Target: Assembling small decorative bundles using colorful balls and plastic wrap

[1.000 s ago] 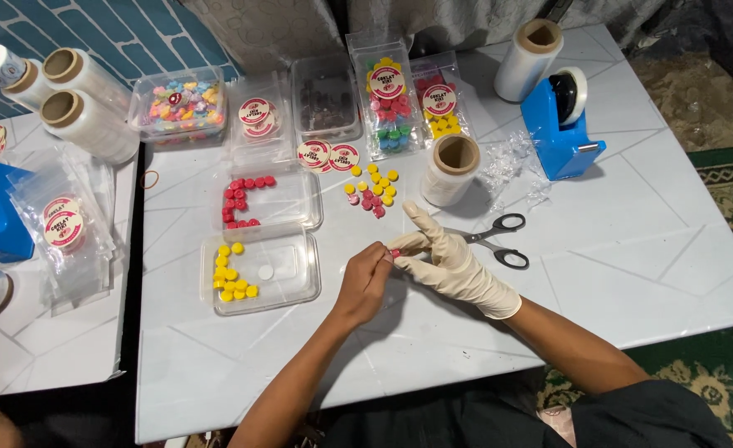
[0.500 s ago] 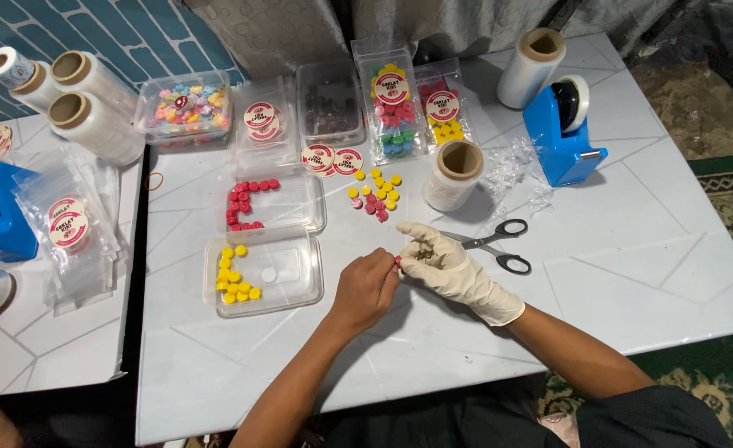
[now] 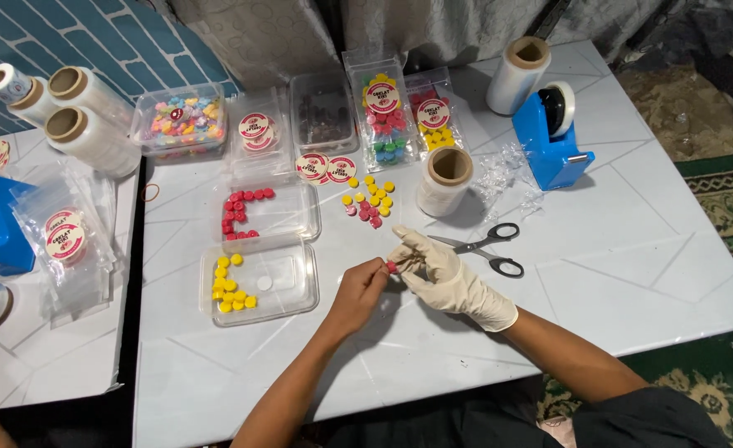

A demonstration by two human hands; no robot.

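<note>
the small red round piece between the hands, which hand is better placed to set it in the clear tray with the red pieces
Left, probably. The bare left hand pinches the small red round piece and lies nearer the clear plastic tray of red pieces. The white-gloved right hand sits farther right, beside the black-handled scissors.

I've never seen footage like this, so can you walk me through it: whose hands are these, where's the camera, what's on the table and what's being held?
The camera sits on a person's head and looks down, so both arms reaching in from the bottom are that person's own. The left hand is bare; the right hand wears a pale glove. Together they pinch a small red piece between the fingertips.

On the white table lie scissors just past the right hand, loose yellow and pink pieces, a clear tray of red pieces and a clear tray of yellow pieces. Farther back are a roll of film, a blue tape dispenser, bags of coloured pieces and a tub of mixed sweets.
</note>
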